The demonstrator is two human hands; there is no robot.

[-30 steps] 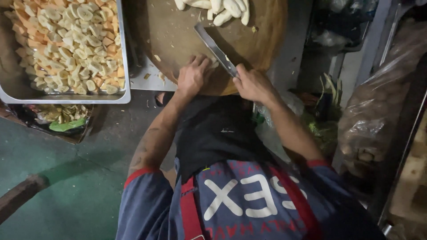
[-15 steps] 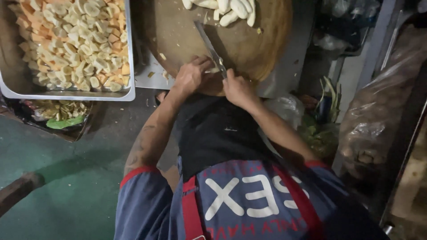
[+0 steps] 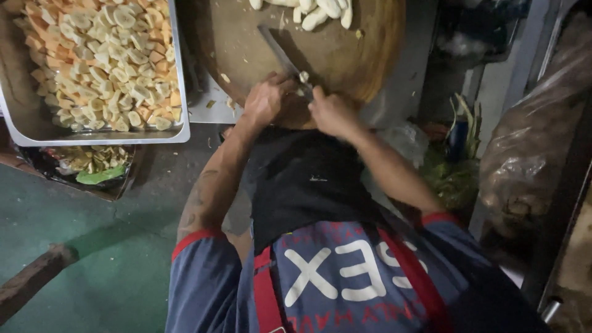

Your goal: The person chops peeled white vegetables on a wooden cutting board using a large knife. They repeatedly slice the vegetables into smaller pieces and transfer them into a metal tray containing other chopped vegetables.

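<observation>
My right hand (image 3: pixel 333 111) grips the long steel knife (image 3: pixel 285 60), blade slanting up-left across the round wooden chopping board (image 3: pixel 370 55), while my left hand (image 3: pixel 265 102), nearer, pinches a small pale vegetable piece (image 3: pixel 303 76) beside the blade.

Two hands, left (image 3: pixel 264 98) and right (image 3: pixel 331 113), at the near edge of one round board (image 3: pixel 370 55); one knife (image 3: pixel 283 58) running up from the fingers; one pale piece (image 3: pixel 303 76) at the fingertips; one pile of peeled pieces (image 3: pixel 314 11) beyond the blade; one tray (image 3: pixel 92 137) of slices left of the fingers
</observation>
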